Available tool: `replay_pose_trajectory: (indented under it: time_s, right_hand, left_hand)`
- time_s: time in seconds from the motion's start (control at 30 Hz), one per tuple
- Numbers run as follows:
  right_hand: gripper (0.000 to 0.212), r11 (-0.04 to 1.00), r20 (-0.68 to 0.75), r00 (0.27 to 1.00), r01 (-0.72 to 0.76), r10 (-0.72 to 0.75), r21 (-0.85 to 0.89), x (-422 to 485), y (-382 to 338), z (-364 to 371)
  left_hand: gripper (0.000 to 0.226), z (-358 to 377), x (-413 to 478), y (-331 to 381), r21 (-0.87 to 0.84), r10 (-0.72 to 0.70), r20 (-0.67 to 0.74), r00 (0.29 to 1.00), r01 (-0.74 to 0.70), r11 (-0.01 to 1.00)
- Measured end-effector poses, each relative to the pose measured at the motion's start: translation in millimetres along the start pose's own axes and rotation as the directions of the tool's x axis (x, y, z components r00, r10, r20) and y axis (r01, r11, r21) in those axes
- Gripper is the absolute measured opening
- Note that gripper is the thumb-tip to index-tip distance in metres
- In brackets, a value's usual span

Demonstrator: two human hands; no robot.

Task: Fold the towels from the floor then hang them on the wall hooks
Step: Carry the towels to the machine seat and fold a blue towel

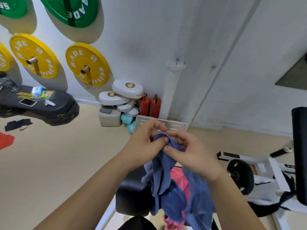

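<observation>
A blue towel [167, 185] hangs bunched from both my hands in the lower middle of the view. My left hand [146, 138] pinches its top edge between thumb and fingers. My right hand [187, 150] grips the same top edge just to the right, thumb pressed on the cloth. A pink towel [180, 180] lies behind the blue one, partly hidden, over a black padded bench [132, 196]. Two small wall hooks [177, 60] [213, 68] stick out of the white wall above my hands. On the floor at far left lie a red cloth [5, 140] and a dark cloth [17, 124].
Yellow and green weight plates [87, 63] hang on pegs at left. A black bench [41, 105] carries a phone and small items. White pads, red extinguishers [150, 105] and a white pipe stand in the corner. A barbell rack with a black plate [240, 176] is at right.
</observation>
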State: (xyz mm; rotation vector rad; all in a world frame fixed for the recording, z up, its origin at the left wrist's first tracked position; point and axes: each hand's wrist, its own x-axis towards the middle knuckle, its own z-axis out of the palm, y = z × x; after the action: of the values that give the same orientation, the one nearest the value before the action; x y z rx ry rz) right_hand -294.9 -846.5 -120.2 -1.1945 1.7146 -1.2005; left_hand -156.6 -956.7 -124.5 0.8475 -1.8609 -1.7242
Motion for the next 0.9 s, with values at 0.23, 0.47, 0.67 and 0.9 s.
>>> replay_pose_trajectory:
  time_s: [0.23, 0.47, 0.67, 0.9]
  right_hand:
    - [0.012, 0.996, -0.216, 0.972, -0.086, 0.087, 0.016, 2, 7, 6]
    - [0.022, 0.980, -0.475, 0.873, -0.013, 0.107, 0.196, 10, -8, -18]
    - [0.015, 0.996, -0.783, 0.620, 0.016, 0.058, 0.086, 2, -4, -80]
    - [0.010, 0.992, -0.483, 0.868, -0.078, 0.118, 0.103, -13, 16, -46]
  left_hand:
    - [0.041, 17, -13, -39, -0.377, -0.190, 0.138, 0.972, 0.229, 0.897]
    - [0.029, 24, -15, -68, -0.030, -0.157, 0.179, 0.971, 0.165, 0.986]
    - [0.023, -19, -21, -93, 0.389, -0.328, 0.244, 0.913, 0.218, 0.895]
    - [0.006, -5, -6, -23, 0.281, -0.033, 0.010, 0.999, 0.029, 0.959]
